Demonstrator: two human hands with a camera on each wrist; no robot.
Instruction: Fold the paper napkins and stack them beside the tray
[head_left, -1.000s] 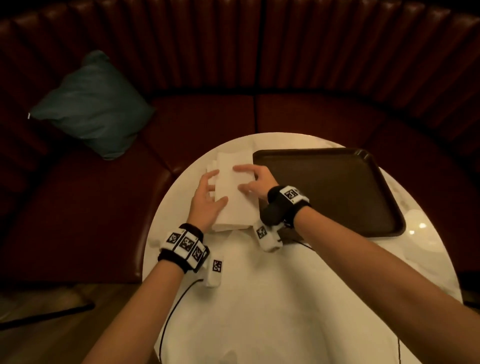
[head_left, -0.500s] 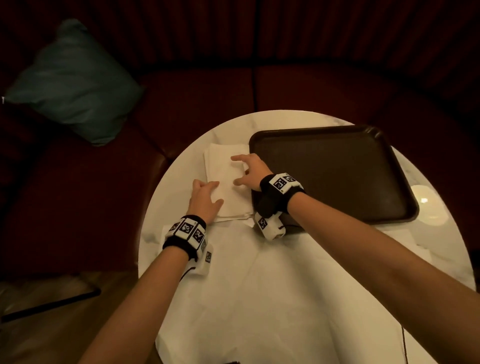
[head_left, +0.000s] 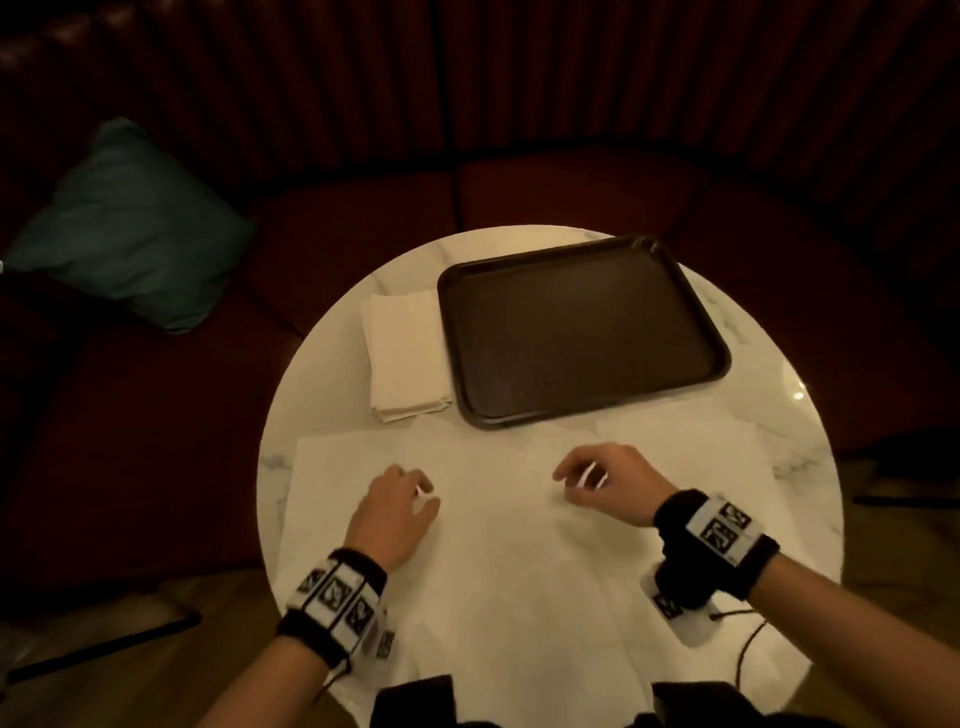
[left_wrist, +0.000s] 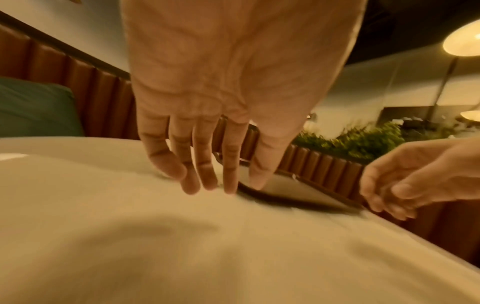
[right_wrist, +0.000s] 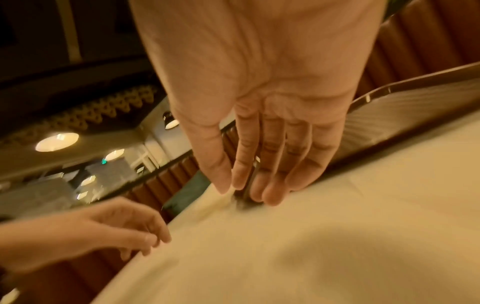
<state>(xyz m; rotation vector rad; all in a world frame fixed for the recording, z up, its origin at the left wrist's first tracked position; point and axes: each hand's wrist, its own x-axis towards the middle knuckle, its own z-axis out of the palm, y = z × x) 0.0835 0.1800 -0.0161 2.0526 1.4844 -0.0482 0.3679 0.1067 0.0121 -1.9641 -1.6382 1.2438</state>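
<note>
A stack of folded white napkins (head_left: 405, 356) lies on the round marble table just left of the dark brown tray (head_left: 582, 332). Large unfolded white napkins (head_left: 519, 561) cover the near half of the table. My left hand (head_left: 400, 501) hovers over the spread paper with fingers loosely extended and holds nothing; it appears in the left wrist view (left_wrist: 207, 181) just above the sheet (left_wrist: 182, 236). My right hand (head_left: 597, 480) hovers to the right, fingers relaxed and empty, seen in the right wrist view (right_wrist: 257, 185) above the paper (right_wrist: 311, 236).
A dark red curved bench (head_left: 260, 260) wraps round the table, with a teal cushion (head_left: 130, 228) on the left. The table rim (head_left: 265, 467) runs close to the napkin's left edge. A black cable (head_left: 748, 644) trails by my right wrist.
Both hands have left the folded stack beside the tray and drawn back toward me over the unfolded napkins. The head view has shifted, bringing the whole table into sight.
</note>
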